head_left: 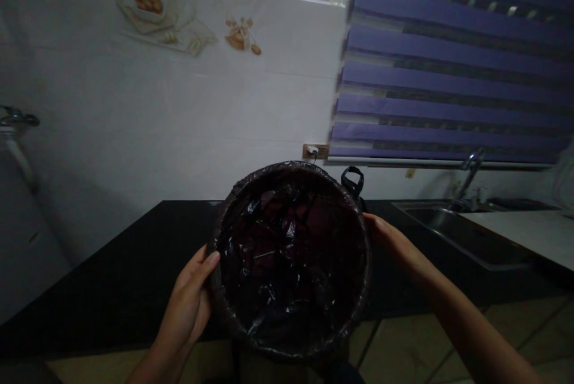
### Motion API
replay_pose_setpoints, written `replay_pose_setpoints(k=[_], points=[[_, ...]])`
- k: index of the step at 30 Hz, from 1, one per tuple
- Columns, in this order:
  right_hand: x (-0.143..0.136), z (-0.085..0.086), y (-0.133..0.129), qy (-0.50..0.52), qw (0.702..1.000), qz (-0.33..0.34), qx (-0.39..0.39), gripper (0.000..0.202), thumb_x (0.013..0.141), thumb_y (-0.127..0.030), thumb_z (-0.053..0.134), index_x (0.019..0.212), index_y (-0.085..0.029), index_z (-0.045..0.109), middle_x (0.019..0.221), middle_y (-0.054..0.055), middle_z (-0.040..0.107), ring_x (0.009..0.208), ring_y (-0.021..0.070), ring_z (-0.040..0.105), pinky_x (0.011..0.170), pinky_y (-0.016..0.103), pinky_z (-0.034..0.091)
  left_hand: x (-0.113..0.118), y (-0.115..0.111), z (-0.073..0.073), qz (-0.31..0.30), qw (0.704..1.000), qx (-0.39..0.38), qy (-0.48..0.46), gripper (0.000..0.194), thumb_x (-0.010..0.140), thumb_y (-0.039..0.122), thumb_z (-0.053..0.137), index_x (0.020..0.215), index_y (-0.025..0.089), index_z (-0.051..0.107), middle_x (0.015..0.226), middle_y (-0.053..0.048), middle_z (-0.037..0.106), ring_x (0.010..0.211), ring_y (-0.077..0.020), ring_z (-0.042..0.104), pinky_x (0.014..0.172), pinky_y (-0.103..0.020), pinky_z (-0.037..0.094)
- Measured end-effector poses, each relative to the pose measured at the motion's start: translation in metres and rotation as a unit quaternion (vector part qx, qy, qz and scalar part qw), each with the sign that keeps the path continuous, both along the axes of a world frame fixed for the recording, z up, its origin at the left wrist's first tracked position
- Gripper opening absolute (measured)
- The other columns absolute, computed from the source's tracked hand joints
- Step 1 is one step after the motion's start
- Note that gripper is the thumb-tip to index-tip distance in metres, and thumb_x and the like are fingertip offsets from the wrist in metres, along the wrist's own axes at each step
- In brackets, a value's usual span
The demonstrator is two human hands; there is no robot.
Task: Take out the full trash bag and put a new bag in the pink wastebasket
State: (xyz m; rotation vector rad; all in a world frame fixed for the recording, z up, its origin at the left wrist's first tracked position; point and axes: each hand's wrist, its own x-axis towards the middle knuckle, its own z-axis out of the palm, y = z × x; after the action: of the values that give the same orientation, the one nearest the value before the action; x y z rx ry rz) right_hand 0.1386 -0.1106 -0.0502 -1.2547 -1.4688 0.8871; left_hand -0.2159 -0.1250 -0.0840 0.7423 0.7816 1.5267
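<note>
Between my hands is a round trash can lined with a black plastic bag, its mouth facing me. The bag is folded over the rim and lies crumpled inside, with a black loop sticking up at the upper right. My left hand grips the can's left side, thumb near the rim and fingers going behind it. On the right side, my right hand holds the can from outside, its fingertips partly hidden behind the rim.
A black countertop runs along the tiled wall behind the can. At the right are a metal sink and a faucet. A plug sits in a wall socket below purple striped blinds. Another tap is at far left.
</note>
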Motion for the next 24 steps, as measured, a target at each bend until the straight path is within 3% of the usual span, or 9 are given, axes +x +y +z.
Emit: replay_pose_setpoints(k=[4, 7, 10, 14, 24], points=[[-0.009, 0.041, 0.004, -0.120, 0.974, -0.101, 0.162, 0.049, 0.077, -0.059, 0.060, 0.109, -0.022, 0.057, 0.116, 0.010, 0.060, 0.106, 0.0230, 0.058, 0.092, 0.035, 0.046, 0.001, -0.006, -0.008, 0.008, 1.000, -0.006, -0.003, 0.039, 0.061, 0.036, 0.083, 0.096, 0.022, 0.073, 0.087, -0.004, 0.076, 0.088, -0.0258, 0.070, 0.076, -0.032, 0.057], [-0.035, 0.080, 0.011, -0.278, 0.915, -0.081, 0.282, 0.034, 0.082, -0.046, 0.058, 0.103, -0.020, 0.060, 0.107, 0.010, 0.061, 0.097, 0.0213, 0.058, 0.086, 0.035, 0.047, 0.002, -0.012, -0.013, 0.007, 1.000, -0.009, -0.003, 0.040, 0.062, 0.035, 0.083, 0.099, 0.022, 0.073, 0.090, -0.004, 0.075, 0.091, -0.0261, 0.069, 0.078, -0.032, 0.057], [-0.065, 0.105, 0.023, -0.402, 0.847, -0.042, 0.345, 0.031, 0.084, -0.037, 0.058, 0.108, -0.019, 0.060, 0.108, 0.011, 0.060, 0.093, 0.0206, 0.058, 0.085, 0.037, 0.047, 0.003, -0.016, -0.017, 0.016, 1.000, -0.018, 0.002, 0.041, 0.062, 0.036, 0.083, 0.099, 0.022, 0.072, 0.094, -0.004, 0.075, 0.093, -0.0267, 0.069, 0.080, -0.032, 0.057], [-0.089, 0.112, 0.043, -0.486, 0.804, -0.010, 0.342, 0.030, 0.085, -0.034, 0.059, 0.109, -0.016, 0.060, 0.109, 0.012, 0.061, 0.094, 0.0209, 0.058, 0.083, 0.036, 0.047, 0.005, -0.019, -0.017, 0.028, 0.999, -0.039, 0.008, 0.044, 0.054, 0.038, 0.085, 0.094, 0.022, 0.073, 0.096, -0.005, 0.075, 0.096, -0.0293, 0.068, 0.081, -0.034, 0.057], [-0.090, 0.110, 0.058, -0.510, 0.804, -0.003, 0.306, 0.021, 0.084, -0.027, 0.057, 0.101, -0.015, 0.062, 0.098, 0.009, 0.064, 0.087, 0.0180, 0.059, 0.078, 0.031, 0.046, 0.008, -0.021, -0.014, 0.037, 0.998, -0.056, 0.017, 0.047, 0.050, 0.038, 0.085, 0.092, 0.020, 0.072, 0.090, -0.007, 0.075, 0.095, -0.0328, 0.068, 0.077, -0.037, 0.058]])
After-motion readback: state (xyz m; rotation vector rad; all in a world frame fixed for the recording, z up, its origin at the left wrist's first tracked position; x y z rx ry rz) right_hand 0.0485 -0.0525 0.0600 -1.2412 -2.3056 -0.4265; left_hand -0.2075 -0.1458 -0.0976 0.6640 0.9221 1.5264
